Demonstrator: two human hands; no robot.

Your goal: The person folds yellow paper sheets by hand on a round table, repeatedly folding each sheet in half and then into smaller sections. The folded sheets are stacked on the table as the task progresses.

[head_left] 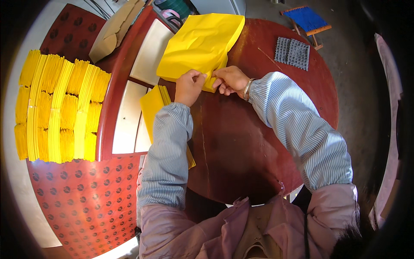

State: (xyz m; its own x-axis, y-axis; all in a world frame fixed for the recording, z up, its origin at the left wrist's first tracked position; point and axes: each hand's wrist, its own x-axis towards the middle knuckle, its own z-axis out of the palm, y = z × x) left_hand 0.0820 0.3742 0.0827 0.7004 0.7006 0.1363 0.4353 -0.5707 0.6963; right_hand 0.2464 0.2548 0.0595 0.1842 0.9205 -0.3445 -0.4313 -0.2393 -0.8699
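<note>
A large piece of yellow paper point(200, 43), with soft creases, lies over the far side of the round dark-red table point(241, 142). My left hand point(191, 86) is closed at its near edge, thumb and fingers pinched on the paper. Just to the right, my right hand point(233, 81) has its fingers curled round the near right corner, where the paper bends down in a narrow fold. Both hands are close together but apart. Beside my left forearm rests a stack of folded yellow paper point(151, 105), partly hidden by the sleeve.
Several bundles of folded yellow paper point(62, 108) lie in rows at the left, on a red patterned surface point(86, 194). White panels point(129, 116) in a red frame stand between them and the table. A grey egg tray point(292, 53) sits at the far right; beyond stands a blue folding stool point(306, 19).
</note>
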